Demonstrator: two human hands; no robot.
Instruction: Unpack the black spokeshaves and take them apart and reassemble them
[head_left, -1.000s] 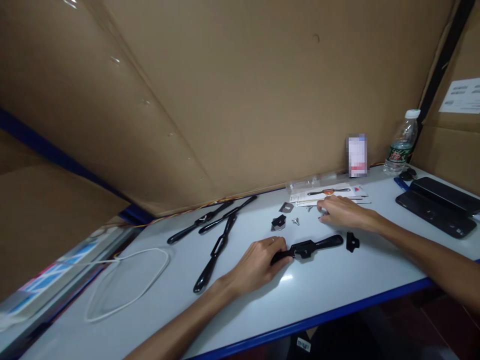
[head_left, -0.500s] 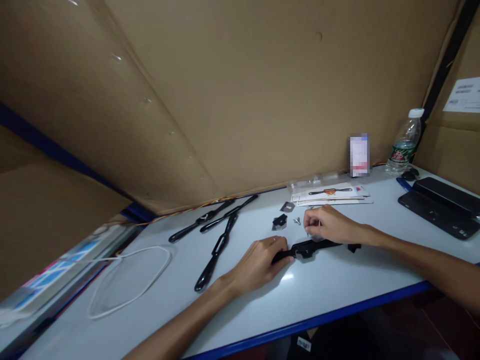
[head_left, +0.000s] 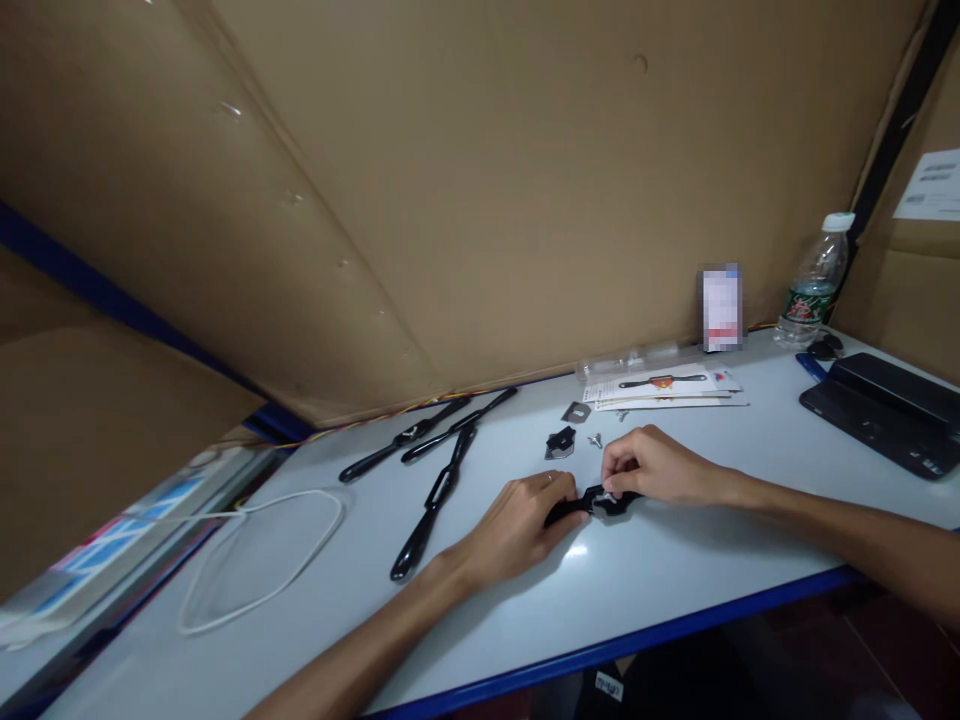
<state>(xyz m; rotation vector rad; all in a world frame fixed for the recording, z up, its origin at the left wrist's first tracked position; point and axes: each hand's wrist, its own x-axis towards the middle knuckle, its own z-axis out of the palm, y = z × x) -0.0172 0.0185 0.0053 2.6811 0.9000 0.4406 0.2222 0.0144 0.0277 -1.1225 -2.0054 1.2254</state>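
Observation:
Near the table's front, a black spokeshave (head_left: 609, 506) lies crosswise with a metal blade and dark cap at its middle. My left hand (head_left: 529, 515) is closed around its left handle. Over its middle, the fingertips of my right hand (head_left: 645, 465) pinch a small silvery screw (head_left: 610, 495), mostly covered by the fingers. The right handle is largely hidden behind that hand. Just beyond lie a dark cap on a blade (head_left: 559, 443), a small silver wing screw (head_left: 595, 440) and a flat slotted blade (head_left: 576, 412).
Several more black spokeshave bodies (head_left: 431, 505) lie to the left, beside a looped white cable (head_left: 262, 605). Printed cards (head_left: 660, 387) and clear plastic packaging lie at the back. A water bottle (head_left: 810, 290) and a black device (head_left: 885, 410) stand at right; cardboard (head_left: 480, 200) walls the back.
My right hand has moved slightly left and down, bringing its fingertips onto the middle of the spokeshave. The left hand keeps its hold on the handle.

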